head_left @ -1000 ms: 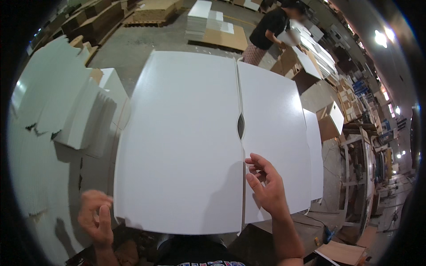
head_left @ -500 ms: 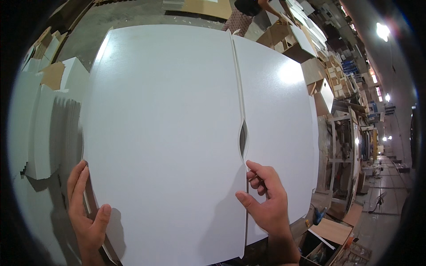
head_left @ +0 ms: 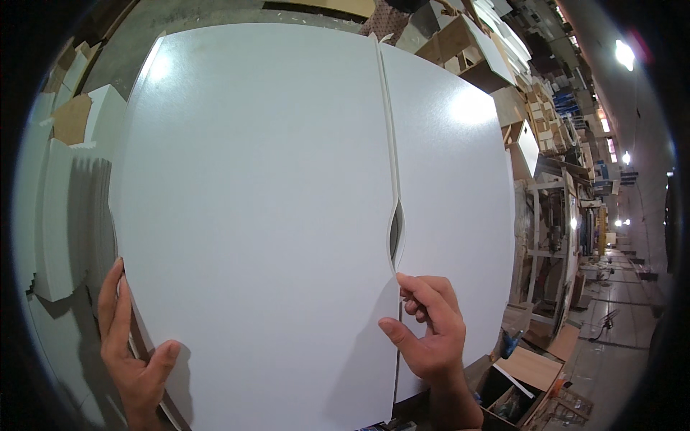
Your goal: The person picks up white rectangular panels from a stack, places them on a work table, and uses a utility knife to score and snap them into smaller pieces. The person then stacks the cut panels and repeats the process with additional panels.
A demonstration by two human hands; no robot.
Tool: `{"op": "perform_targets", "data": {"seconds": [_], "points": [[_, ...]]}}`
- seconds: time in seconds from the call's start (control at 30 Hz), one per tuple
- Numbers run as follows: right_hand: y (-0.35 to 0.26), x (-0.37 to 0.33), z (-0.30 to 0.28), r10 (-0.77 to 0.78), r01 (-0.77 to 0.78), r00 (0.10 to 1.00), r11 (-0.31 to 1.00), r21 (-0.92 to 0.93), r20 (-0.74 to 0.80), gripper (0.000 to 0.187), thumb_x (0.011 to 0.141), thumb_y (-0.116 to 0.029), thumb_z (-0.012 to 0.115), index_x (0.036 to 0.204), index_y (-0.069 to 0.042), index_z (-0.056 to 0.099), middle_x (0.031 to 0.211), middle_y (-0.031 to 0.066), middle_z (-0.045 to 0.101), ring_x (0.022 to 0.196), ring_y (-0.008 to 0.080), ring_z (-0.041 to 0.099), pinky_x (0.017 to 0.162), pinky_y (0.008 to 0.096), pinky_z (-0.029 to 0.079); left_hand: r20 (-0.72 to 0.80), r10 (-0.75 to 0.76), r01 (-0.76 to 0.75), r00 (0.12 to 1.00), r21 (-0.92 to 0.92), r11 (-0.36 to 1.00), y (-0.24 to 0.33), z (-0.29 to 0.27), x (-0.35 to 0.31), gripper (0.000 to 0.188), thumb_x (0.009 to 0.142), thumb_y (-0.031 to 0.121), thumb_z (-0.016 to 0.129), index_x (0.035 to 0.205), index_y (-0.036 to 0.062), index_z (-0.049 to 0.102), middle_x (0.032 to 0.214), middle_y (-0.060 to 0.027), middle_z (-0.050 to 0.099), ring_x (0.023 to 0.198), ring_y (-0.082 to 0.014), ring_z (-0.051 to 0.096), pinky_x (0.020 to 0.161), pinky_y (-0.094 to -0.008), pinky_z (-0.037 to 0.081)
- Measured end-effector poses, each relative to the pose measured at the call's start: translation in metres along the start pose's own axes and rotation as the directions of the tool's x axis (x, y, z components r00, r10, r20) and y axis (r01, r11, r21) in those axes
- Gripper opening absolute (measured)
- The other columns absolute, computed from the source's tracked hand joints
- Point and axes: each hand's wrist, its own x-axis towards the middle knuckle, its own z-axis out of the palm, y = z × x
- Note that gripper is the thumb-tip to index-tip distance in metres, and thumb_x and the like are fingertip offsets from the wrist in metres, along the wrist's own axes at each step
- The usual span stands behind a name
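A large white panel (head_left: 251, 179) with a smooth face lies in front of me. Along its right side, a white edging strip (head_left: 389, 136) runs down the seam and bows around a dark curved gap (head_left: 395, 233). My left hand (head_left: 136, 359) rests at the panel's left edge, fingers stretched along its outside and the thumb apart over the face. At the seam just below the gap is my right hand (head_left: 431, 327). Its index fingertip touches the edge there; the other fingers curl loosely and the thumb stands apart. Neither hand grips anything I can see.
A second white panel (head_left: 445, 165) adjoins on the right. Stacked white boards (head_left: 65, 215) stand at the left. Open wooden cabinet boxes (head_left: 467, 54) and a person (head_left: 387, 20) are at the far right. A box of odds and ends (head_left: 514, 388) sits at the lower right.
The panel's left edge and my left hand now appear further left. My right hand sits slightly lower along the seam, its index fingertip closer against the edge.
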Motion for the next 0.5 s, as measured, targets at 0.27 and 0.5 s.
{"op": "perform_targets", "data": {"seconds": [0.27,0.5], "points": [[-0.004,0.007,-0.002,-0.017,0.016,0.999,1.000,0.005,0.039,0.061,0.099,-0.014,0.091,0.154,0.001,0.070,0.122,0.0129,0.070,0.105,0.0223,0.064,0.087,0.0352,0.057,0.010,-0.006,0.006,1.000,-0.022,1.000,-0.001,-0.002,0.003,0.104,0.097,0.067,0.083,0.171,-0.0002,0.053,0.178,-0.0231,0.045,0.168,-0.0383,0.042,0.134,-0.0592,0.042],[-0.009,0.017,-0.009,-0.057,0.058,0.990,0.998,-0.004,0.126,0.070,0.101,-0.016,0.090,0.163,0.001,0.062,0.119,0.0137,0.067,0.108,0.0240,0.064,0.089,0.0372,0.059,0.010,0.022,-0.021,1.000,-0.057,0.998,0.002,-0.004,0.003,0.103,0.097,0.062,0.086,0.170,-0.0018,0.053,0.178,-0.0226,0.046,0.168,-0.0384,0.042,0.135,-0.0588,0.041]]}}
